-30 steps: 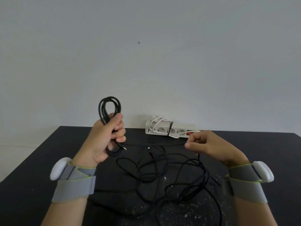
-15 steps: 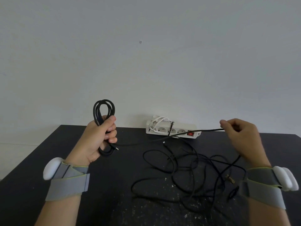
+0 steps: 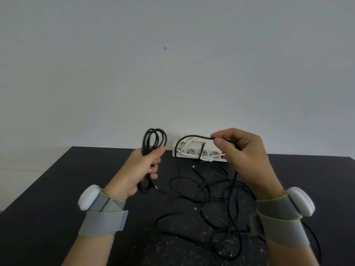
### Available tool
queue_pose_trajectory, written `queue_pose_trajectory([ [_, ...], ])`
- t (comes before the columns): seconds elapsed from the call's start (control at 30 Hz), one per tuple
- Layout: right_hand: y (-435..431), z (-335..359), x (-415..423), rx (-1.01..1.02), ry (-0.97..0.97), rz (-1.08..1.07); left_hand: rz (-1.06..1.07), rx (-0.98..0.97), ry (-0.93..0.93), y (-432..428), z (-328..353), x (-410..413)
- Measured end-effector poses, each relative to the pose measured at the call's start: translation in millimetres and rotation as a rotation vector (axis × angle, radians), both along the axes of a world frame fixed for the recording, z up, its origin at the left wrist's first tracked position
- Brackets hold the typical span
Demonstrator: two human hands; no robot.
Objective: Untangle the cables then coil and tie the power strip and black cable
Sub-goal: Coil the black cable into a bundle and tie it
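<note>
My left hand [image 3: 139,170] grips several upright loops of the black cable [image 3: 153,139], which stick out above and below the fist. My right hand [image 3: 244,156] pinches the same cable's free run between thumb and forefinger, raised in front of the power strip. From the pinch, the cable arcs left and drops to the table. The rest of the black cable [image 3: 217,204] lies in loose tangled loops on the black table [image 3: 57,189]. The white power strip [image 3: 194,150] lies at the table's far edge with its white cord coiled on top under a dark tie.
A light grey wall [image 3: 172,73] rises right behind the table's far edge. Both wrists carry grey straps with white pods. A small connector end [image 3: 194,166] lies near the power strip. The tabletop near me is speckled with white flecks.
My right hand has swung from far right back toward the middle and up, bringing a fresh length of cable nearer the coil. My left hand has shifted right with its loops.
</note>
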State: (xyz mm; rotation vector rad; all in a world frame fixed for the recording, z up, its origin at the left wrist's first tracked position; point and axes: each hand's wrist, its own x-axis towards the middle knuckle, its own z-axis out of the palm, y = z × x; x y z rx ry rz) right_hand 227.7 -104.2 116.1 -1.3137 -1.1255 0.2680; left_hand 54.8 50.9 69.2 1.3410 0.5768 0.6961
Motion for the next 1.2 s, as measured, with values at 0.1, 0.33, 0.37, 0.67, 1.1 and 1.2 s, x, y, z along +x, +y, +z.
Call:
queue_pose_trajectory([
  [0.1,8.0,-0.4,-14.2,0.17,0.092,-0.009,0.003,-0.028,0.012,-10.1,-3.9,13.5],
  [0.33,20.9,-7.8,-33.8,0.23,0.196,0.132,-0.191,-0.356,-0.282,-30.3,1.6,26.1],
  [0.37,22.4,-9.7,-35.4,0.223,0.162,0.098,-0.24,-0.369,-0.327,-32.1,2.9,25.1],
  [0.67,38.1,-27.0,-43.4,0.17,0.151,-0.252,-0.242,-0.273,-0.364,-42.3,5.9,28.4],
  [1.1,40.0,-32.7,-45.6,-0.264,-0.06,-0.171,0.295,-0.121,-0.382,-40.9,5.3,35.2],
  [1.2,41.6,-32.6,-56.1,-0.235,-0.008,-0.107,0.331,0.006,-0.303,-39.5,2.2,33.6],
])
